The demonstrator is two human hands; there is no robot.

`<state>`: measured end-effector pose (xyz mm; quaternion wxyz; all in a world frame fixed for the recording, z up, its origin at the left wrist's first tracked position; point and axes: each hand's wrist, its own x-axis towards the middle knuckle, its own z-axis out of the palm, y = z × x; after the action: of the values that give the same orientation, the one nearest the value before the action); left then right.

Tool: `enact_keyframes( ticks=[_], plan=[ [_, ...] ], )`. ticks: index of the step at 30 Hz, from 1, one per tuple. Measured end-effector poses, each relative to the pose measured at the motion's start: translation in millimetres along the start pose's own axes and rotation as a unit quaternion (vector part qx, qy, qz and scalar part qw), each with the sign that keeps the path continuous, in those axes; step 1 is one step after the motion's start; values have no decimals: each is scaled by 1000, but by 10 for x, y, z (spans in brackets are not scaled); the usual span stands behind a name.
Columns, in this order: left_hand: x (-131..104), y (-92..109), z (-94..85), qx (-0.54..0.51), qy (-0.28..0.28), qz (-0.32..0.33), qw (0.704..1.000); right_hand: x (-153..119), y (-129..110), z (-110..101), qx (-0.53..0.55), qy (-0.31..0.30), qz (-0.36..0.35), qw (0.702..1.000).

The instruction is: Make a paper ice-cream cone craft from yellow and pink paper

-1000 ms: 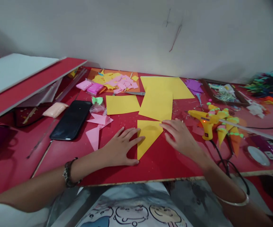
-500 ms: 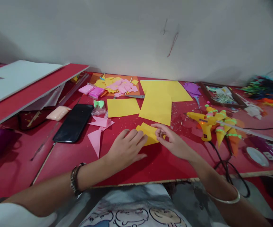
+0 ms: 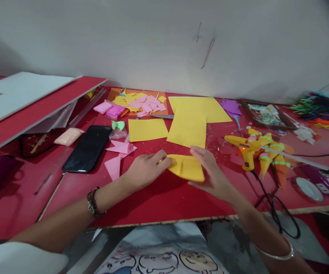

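Observation:
A small piece of yellow paper point(image 3: 189, 167), bent and creased near its left part, is between my two hands above the table's front. My left hand point(image 3: 145, 170) pinches its left end, the fingertips closed and partly covering it. At the right end, my right hand point(image 3: 214, 175) holds the paper's edge, fingers along the far side and thumb at the near side. Just beyond lie a yellow sheet point(image 3: 188, 129) and a smaller yellow rectangle point(image 3: 147, 129). Folded pink paper pieces point(image 3: 114, 165) are left of my left hand.
A black phone point(image 3: 87, 148) lies left on the red table point(image 3: 153, 205). A yellow glue gun point(image 3: 247, 150), its light on, rests right beside small yellow and orange cones point(image 3: 281, 169). Scissors point(image 3: 162, 116) and paper scraps point(image 3: 147, 103) are at the back. Black cable point(image 3: 272, 205) crosses the front edge.
The yellow paper pieces on the table are now one bent piece held between my hands. My left hand has closed on its left end, and my right hand has come round its right edge.

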<state>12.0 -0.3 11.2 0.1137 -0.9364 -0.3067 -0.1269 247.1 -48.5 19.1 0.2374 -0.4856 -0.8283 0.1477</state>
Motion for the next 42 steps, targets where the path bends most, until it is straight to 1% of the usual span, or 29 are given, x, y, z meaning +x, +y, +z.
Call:
enact_keyframes(
  ticks=[3, 4, 6, 9, 10, 12, 14, 18, 22, 25, 28, 31, 36, 39, 42],
  plan=[
    [-14, -40, 54, -21, 15, 40, 999, -7, -18, 51, -90, 26, -49, 994],
    [-18, -49, 62, -26, 16, 50, 998, -13, -35, 66, -113, 37, -68, 991],
    [-34, -58, 62, -42, 8, 56, 998, -35, -74, 99, -174, 37, -119, 977],
    [-100, -36, 38, -88, -27, 60, 994, -74, -125, 171, -277, -13, -192, 942],
    [-136, -18, 30, -104, -44, 74, 991, -86, -136, 201, -298, -30, -205, 932],
    [-220, 32, 22, -128, -76, 114, 982, -107, -145, 261, -310, -53, -214, 925],
    [-307, 89, 28, -135, -93, 129, 978, -123, -142, 307, -293, -72, -203, 931],
    [-428, 170, 55, -119, -107, 77, 984, -124, -117, 330, -199, -109, -162, 960],
    [-444, 185, 58, -126, -125, 37, 983, -53, -113, 288, -99, -125, -103, 982],
    [-412, 176, 45, -162, -119, 0, 980, 29, -121, 280, -54, -137, -77, 986],
    [-376, 167, 37, -200, -121, -51, 971, 94, -105, 327, -28, -127, -76, 989],
    [-355, 151, 55, -220, -116, -89, 964, 129, -75, 393, -1, -99, -54, 994],
    [-351, 118, 89, -208, -79, -116, 968, 160, -67, 446, 6, -83, 1, 997],
    [-354, 114, 91, -209, -85, -131, 965, 171, -76, 468, -3, -80, 29, 996],
    [-368, 101, 107, -219, -99, -142, 960, 170, -78, 484, -5, -84, 42, 996]
  ],
)
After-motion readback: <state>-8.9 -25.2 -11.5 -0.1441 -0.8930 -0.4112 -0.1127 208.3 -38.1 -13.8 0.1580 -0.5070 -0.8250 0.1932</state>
